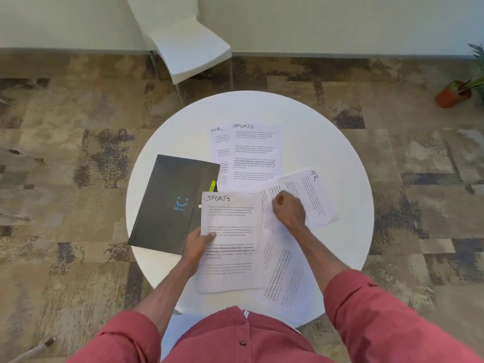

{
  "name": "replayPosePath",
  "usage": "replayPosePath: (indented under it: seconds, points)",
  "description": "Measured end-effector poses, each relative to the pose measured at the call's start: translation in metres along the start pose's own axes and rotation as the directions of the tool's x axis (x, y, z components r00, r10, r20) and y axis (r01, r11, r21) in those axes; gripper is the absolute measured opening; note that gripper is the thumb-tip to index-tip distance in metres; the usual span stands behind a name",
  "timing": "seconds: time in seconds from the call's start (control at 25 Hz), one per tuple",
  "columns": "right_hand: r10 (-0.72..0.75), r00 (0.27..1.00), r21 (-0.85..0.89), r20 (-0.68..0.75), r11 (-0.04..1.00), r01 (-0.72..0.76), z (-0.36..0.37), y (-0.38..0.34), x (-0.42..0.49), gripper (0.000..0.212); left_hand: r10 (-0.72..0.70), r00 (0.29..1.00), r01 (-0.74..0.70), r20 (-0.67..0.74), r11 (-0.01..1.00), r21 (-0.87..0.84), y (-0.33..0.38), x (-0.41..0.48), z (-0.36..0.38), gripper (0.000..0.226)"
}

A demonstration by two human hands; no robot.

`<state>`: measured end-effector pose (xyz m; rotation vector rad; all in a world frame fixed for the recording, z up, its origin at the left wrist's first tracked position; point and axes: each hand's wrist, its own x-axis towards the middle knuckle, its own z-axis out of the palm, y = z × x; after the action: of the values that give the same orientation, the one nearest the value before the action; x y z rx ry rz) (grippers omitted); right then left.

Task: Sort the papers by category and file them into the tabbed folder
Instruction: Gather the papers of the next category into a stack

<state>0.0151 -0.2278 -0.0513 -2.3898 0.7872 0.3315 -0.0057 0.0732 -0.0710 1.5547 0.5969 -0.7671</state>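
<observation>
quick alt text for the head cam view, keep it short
Seen from above, a person's left hand grips the edge of a sheet marked SPORTS on a round white table, the right hand curled on loose sheets beside it. A black folder lies left; sheets marked HR and SPORTS lie farther back.

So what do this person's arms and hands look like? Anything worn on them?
Both the left hand and right hand are bare: no gloves, rings or watch show. The left sleeve and right sleeve, of a faded red buttoned shirt, are rolled up to about the elbow.
</observation>
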Motion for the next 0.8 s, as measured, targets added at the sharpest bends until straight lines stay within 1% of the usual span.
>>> replayPosePath:
  seconds: [0.04,0.08,0.16,0.24,0.32,0.4,0.48,0.56,0.68,0.72,0.76,0.8]
  points:
    - [-0.008,0.999,0.013,-0.047,1.000,0.009,-0.006,-0.006,0.015,0.009,-0.009,1.000,0.009,-0.002,1.000,-0.013,0.002,0.004,-0.005,0.022]
    - [-0.021,0.997,0.018,-0.075,1.000,0.023,-0.010,-0.012,0.030,0.010,-0.019,1.000,0.018,-0.003,0.999,-0.028,0.005,0.007,-0.010,0.023]
    - [-0.022,0.997,-0.020,-0.068,1.000,0.020,-0.014,-0.020,0.060,0.029,-0.029,1.000,0.029,-0.005,0.998,-0.055,0.015,0.012,-0.017,0.025]
    - [0.032,0.999,-0.083,-0.026,0.996,-0.034,-0.013,-0.027,0.082,0.046,-0.031,0.999,0.029,-0.019,0.995,-0.100,0.026,0.018,-0.024,0.026]
    - [0.105,0.994,-0.148,-0.013,0.983,-0.106,-0.008,-0.034,0.099,0.064,-0.052,0.998,0.045,-0.045,0.990,-0.131,0.034,0.026,-0.032,0.026]
    - [0.154,0.987,-0.267,-0.040,0.950,-0.159,0.000,-0.042,0.108,0.087,-0.081,0.995,0.071,-0.064,0.985,-0.155,0.036,0.033,-0.043,0.028]
    - [0.148,0.985,-0.358,-0.086,0.918,-0.169,0.007,-0.050,0.113,0.100,-0.122,0.989,0.106,-0.078,0.977,-0.186,0.034,0.037,-0.052,0.029]
    - [0.171,0.982,-0.357,-0.086,0.915,-0.190,0.011,-0.057,0.118,0.105,-0.160,0.984,0.143,-0.075,0.970,-0.199,0.032,0.037,-0.057,0.027]
    - [0.282,0.959,-0.269,-0.034,0.921,-0.281,0.007,-0.063,0.127,0.109,-0.194,0.980,0.180,-0.052,0.964,-0.198,0.024,0.038,-0.058,0.030]
    - [0.307,0.951,-0.234,-0.029,0.923,-0.305,0.006,-0.062,0.130,0.106,-0.198,0.979,0.185,-0.047,0.962,-0.200,0.023,0.037,-0.057,0.032]
    - [0.314,0.949,-0.203,-0.031,0.927,-0.314,0.005,-0.060,0.133,0.099,-0.201,0.978,0.188,-0.046,0.961,-0.205,0.023,0.037,-0.056,0.033]
    - [0.302,0.952,-0.167,-0.039,0.938,-0.304,0.005,-0.057,0.137,0.084,-0.205,0.978,0.190,-0.050,0.959,-0.209,0.023,0.037,-0.055,0.033]
